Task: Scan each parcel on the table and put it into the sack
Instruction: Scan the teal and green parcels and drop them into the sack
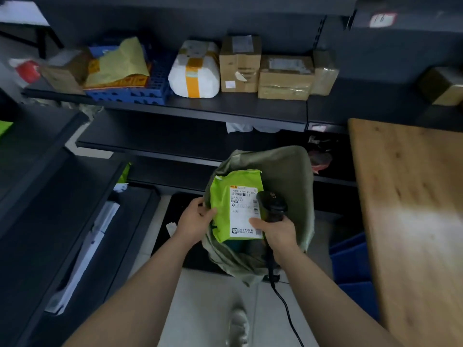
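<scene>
Parcel (233,204), judged light, soft and slippery, is held over the sack (283,166) mouth, pinched at its left edge by the left hand (195,217), a sound hold; the scanner (271,204) is gripped by the right hand (280,234).

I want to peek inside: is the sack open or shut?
Open: the sack gapes wide, with the green parcel held at its mouth.

Small print on the parcel (221,204) unreadable — scanner cable (290,319) cut by bottom edge.
</scene>
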Action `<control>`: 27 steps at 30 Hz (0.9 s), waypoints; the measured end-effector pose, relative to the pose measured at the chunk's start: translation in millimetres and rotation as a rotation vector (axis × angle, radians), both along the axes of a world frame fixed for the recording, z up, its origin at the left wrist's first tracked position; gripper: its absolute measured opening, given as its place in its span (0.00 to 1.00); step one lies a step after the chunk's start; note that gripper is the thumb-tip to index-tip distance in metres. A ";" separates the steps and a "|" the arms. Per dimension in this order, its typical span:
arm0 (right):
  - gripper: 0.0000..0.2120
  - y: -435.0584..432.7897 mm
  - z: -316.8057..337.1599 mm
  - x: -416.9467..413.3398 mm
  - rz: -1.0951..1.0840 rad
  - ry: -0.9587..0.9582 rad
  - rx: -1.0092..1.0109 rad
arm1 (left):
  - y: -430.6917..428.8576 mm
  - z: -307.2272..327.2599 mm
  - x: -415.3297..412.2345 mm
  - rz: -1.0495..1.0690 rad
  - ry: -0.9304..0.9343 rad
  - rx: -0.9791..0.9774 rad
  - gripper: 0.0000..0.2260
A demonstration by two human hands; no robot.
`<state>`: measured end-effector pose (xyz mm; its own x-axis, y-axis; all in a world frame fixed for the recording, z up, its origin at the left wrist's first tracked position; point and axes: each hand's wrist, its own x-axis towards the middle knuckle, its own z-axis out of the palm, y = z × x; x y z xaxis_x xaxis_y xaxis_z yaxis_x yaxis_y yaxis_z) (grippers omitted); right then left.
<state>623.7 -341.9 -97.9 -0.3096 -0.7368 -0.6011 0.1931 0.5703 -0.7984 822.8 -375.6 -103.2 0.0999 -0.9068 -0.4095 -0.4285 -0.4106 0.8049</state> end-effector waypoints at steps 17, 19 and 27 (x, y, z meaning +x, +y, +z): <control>0.38 -124.5 -172.6 41.2 -0.001 0.448 0.291 | -130.1 -154.2 29.2 -0.060 -0.151 0.108 0.09; 0.36 -132.4 -176.0 49.2 0.012 0.498 0.303 | -133.3 -154.0 35.6 -0.051 -0.126 0.072 0.08; 0.32 -135.8 -190.6 59.6 0.033 0.526 0.317 | -134.4 -152.5 47.6 -0.039 -0.001 0.087 0.08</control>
<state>683.3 -477.7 -288.5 -0.6039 -0.5614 -0.5658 -0.2024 0.7946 -0.5724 870.5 -510.0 -255.7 0.0656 -0.8710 -0.4869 -0.4462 -0.4620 0.7665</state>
